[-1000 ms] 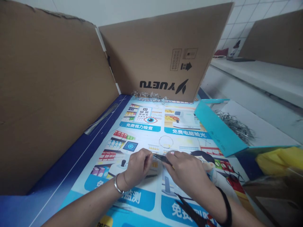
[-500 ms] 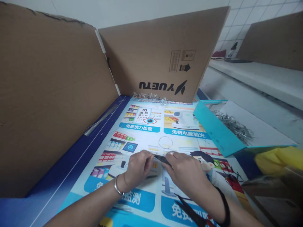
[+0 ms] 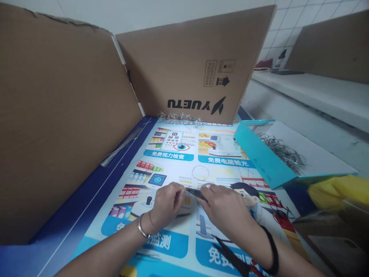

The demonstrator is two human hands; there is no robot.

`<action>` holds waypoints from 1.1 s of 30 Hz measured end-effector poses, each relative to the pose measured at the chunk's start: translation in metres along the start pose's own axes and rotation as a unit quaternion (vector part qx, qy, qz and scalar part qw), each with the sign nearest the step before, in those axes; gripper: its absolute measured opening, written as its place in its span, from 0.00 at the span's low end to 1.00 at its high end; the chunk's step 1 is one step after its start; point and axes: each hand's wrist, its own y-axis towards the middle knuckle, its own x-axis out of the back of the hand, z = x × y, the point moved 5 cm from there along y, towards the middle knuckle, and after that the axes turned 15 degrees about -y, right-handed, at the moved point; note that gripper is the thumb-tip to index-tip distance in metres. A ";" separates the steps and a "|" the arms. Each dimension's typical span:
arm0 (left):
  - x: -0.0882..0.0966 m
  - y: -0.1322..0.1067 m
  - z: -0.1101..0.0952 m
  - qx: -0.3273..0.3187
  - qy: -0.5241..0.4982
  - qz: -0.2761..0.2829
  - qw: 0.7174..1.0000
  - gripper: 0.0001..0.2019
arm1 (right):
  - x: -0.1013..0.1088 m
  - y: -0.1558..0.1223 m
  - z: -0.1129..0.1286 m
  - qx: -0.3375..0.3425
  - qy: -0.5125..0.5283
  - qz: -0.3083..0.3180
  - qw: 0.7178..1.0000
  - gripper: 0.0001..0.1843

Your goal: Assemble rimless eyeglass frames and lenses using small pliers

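I have the bare left hand (image 3: 168, 202) with thumb and forefinger pinched together at the tips, and whatever sits between them is too thin for me to make out. The bare right hand (image 3: 226, 204) is curled round a dark, slim-nosed metal hand tool (image 3: 198, 193), its point right at that pinch; I cannot tell whether the tool's nose is parted or closed, nor whether it touches skin. The tool lies between the two hands, over the middle of the white-and-blue printed sheet (image 3: 173, 166). My first worry is the fingertips: with so little gap, a slip of the right-hand grip could drive the point into them. My second is losing the work, since a fine piece in so small a pinch could twist free if the tool pulled askew, and against such busy printing I would hardly find it. Just beyond the hands lies a thin, pale wire ring (image 3: 201, 166), which a knuckle could catch if either hand pushed forward. Nearer me, dark-bladed scissors (image 3: 230, 256) lie below the right wrist, where a dropped arm could meet the blades. Off to the right, tangled silvery wire (image 3: 284, 154) in the open turquoise box (image 3: 261, 159) could snag the black wristband (image 3: 271, 246) if that arm strayed across.
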 end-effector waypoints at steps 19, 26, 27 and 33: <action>0.000 0.002 0.000 0.148 -0.031 -0.004 0.989 0.05 | -0.001 -0.004 0.003 0.010 -0.025 -0.106 0.994 0.03; 0.000 0.002 0.002 0.263 -0.127 -0.033 0.956 0.08 | -0.003 -0.008 0.006 0.025 -0.079 -0.147 0.986 0.11; -0.001 0.002 0.003 0.278 -0.145 -0.037 0.949 0.08 | -0.003 -0.008 0.007 0.027 -0.086 -0.150 0.985 0.12; -0.005 -0.002 0.009 0.329 -0.209 -0.052 0.919 0.10 | -0.002 -0.008 0.008 0.024 -0.100 -0.149 0.984 0.12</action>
